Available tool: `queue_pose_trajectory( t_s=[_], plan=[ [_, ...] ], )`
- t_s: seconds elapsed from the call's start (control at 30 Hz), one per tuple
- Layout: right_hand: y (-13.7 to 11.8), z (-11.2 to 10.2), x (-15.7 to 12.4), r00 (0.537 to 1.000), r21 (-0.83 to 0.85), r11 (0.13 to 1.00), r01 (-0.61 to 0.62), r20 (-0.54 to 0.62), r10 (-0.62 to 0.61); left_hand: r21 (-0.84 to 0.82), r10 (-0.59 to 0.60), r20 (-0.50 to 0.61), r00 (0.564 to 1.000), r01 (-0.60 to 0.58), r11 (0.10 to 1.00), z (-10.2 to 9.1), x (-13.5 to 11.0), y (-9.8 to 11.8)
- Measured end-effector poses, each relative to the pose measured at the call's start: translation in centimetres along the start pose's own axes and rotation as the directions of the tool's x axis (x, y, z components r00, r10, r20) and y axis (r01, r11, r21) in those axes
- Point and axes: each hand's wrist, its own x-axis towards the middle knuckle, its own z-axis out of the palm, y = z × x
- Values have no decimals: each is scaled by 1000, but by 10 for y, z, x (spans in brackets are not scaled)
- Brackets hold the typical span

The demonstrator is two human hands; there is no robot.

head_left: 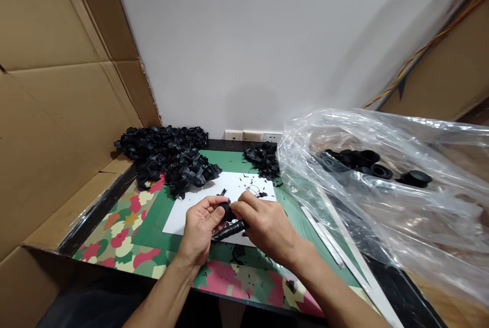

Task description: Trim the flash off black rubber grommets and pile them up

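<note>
My left hand is closed on a small round black ribbed rubber part, pinched between thumb and fingers. My right hand is closed too, its thumb and forefinger meeting the edge of that part. From under the right palm a black tape-wrapped handle points to the left; the tool's working end cannot be made out. Both hands are over a white sheet strewn with black scraps. Behind the left hand lies a heap of black ribbed rubber parts.
A pile of black trimmings lies near the wall sockets. To the right, a clear plastic bag holds several black round rubber parts. White strips run along the green mat's right side. A cardboard box walls the left.
</note>
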Motion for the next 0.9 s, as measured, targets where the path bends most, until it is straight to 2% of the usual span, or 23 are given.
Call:
queue_pose_trajectory(
  t_s=[0.1,0.2,0.23,0.3,0.33,0.4,0.47,0.53,0.77,0.9],
  plan=[
    [-5,2,-1,998,-91,994,59,-1,-59,20,-19,26,999,19,1000,0,0,0],
    [-2,9,-3,997,-103,994,32,-64,-39,64,6,54,998,-9,998,0,-1,2],
    [3,11,-3,996,-96,995,-13,-90,4,84,18,64,998,-24,996,-1,-3,3],
    [19,13,-4,974,-55,983,-177,-156,166,127,27,95,995,-39,991,-1,-6,4],
    [28,13,-4,941,-9,958,-288,-188,281,146,23,111,994,-39,989,-2,-8,4],
    [44,8,-6,845,137,872,-471,-214,490,150,17,107,994,-33,988,-4,-10,3],
    [53,3,-8,807,268,819,-507,-186,561,119,14,67,998,-22,993,-5,-9,3],
    [50,-2,-11,822,347,820,-455,-191,537,89,-2,55,998,-3,996,-4,-8,2],
    [13,-1,-20,950,450,875,-178,-155,272,12,16,96,995,-18,1000,-1,-3,-1],
    [0,1,-18,959,391,916,-93,-211,187,-10,29,104,994,-28,1000,-2,-3,-5]
  ],
)
